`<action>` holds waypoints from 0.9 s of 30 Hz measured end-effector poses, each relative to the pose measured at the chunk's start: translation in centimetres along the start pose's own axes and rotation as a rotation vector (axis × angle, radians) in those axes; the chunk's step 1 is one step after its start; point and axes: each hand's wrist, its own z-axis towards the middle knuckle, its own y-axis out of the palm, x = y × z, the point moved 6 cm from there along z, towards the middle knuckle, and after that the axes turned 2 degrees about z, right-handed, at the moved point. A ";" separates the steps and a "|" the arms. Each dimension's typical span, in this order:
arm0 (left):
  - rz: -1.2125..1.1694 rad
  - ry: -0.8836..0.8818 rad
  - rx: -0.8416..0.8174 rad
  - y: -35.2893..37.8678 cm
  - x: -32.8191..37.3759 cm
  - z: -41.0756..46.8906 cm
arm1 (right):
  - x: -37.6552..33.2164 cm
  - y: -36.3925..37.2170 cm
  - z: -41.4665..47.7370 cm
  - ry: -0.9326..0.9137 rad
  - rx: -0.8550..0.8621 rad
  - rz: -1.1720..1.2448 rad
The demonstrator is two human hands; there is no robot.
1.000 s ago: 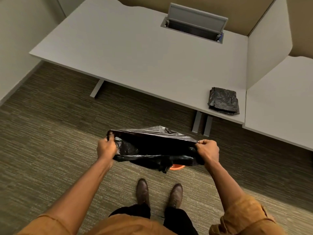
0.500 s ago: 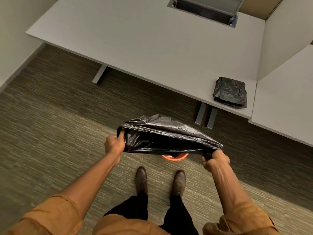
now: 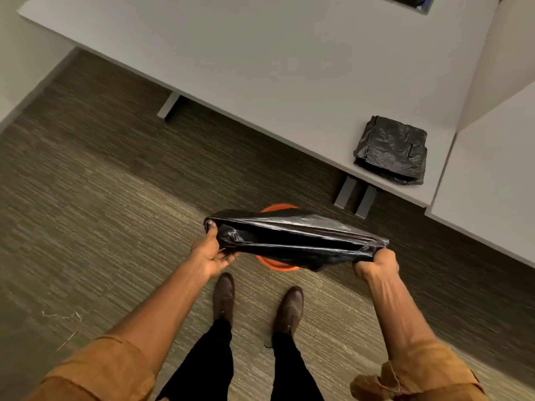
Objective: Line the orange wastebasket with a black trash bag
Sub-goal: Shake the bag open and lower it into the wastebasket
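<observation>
A black trash bag (image 3: 292,237) is stretched wide between my hands, its mouth pulled into a long narrow slit. My left hand (image 3: 212,254) grips its left end and my right hand (image 3: 377,261) grips its right end. Under the bag stands the orange wastebasket (image 3: 275,263) on the carpet; only slivers of its rim show at the near and far side, the rest is hidden by the bag.
A grey desk (image 3: 260,68) runs across the far side, with its legs (image 3: 354,195) just beyond the basket. A pile of folded black bags (image 3: 392,150) lies near the desk's right end. My shoes (image 3: 257,299) stand just short of the basket.
Both hands have pulled further apart, drawing the bag's mouth tight and flat. The bag has come lower over the basket, whose far rim now shows.
</observation>
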 end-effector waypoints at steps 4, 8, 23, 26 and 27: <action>-0.202 0.008 -0.030 3.2 -1.7 2.2 | 0.2 1.1 5.3 0.101 -0.195 -0.184; -0.269 0.007 -0.079 5.5 -2.1 5.2 | 0.7 1.6 9.7 0.060 -0.223 -0.308; 0.533 0.172 0.081 2.7 -4.7 24.6 | 8.2 1.7 24.5 -0.262 -0.024 -0.665; 0.599 0.160 0.074 2.2 -6.4 28.8 | 11.2 0.6 28.4 -0.240 0.009 -0.720; 0.612 0.168 0.096 2.1 -6.8 30.2 | 12.2 0.3 29.7 -0.229 0.010 -0.731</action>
